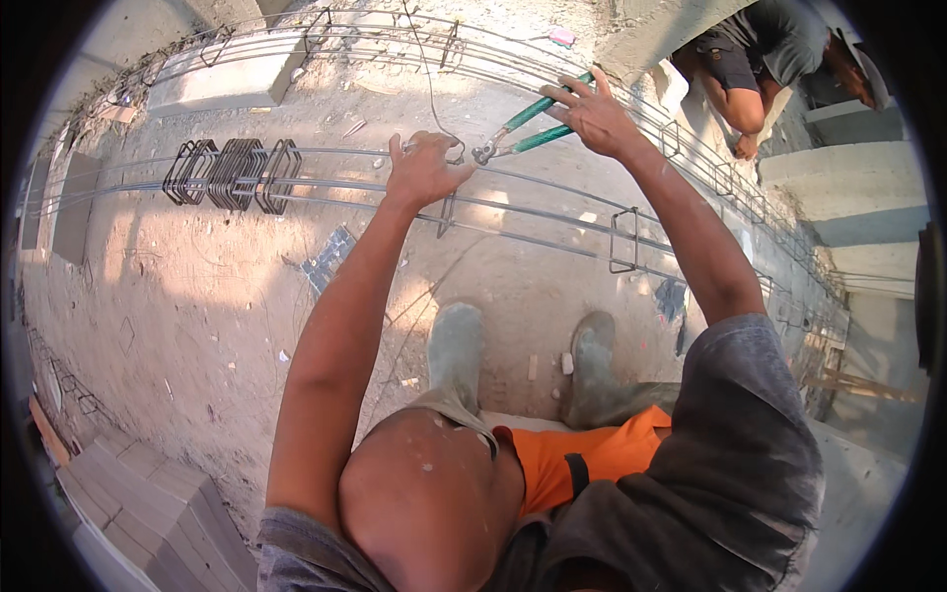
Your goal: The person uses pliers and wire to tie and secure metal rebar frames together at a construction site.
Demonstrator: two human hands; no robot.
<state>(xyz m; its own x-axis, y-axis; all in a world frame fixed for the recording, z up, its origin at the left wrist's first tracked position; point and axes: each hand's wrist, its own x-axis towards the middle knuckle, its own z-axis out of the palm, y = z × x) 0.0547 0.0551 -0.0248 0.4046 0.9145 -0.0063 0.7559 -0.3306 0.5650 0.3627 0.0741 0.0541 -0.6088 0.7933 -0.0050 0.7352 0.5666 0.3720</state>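
The left hand (422,170) is clamped on the top rebar (552,183) of the cage. The right hand (590,113) grips the green-handled pincers (518,133), whose head meets the tie wire (456,153) just beside the left hand. Bunched stirrups (232,175) hang further left.

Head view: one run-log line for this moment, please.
left hand: grips rebar cage | right hand: holds green-handled pincers at tie wire | stirrups: bunched left | other person crouching far right
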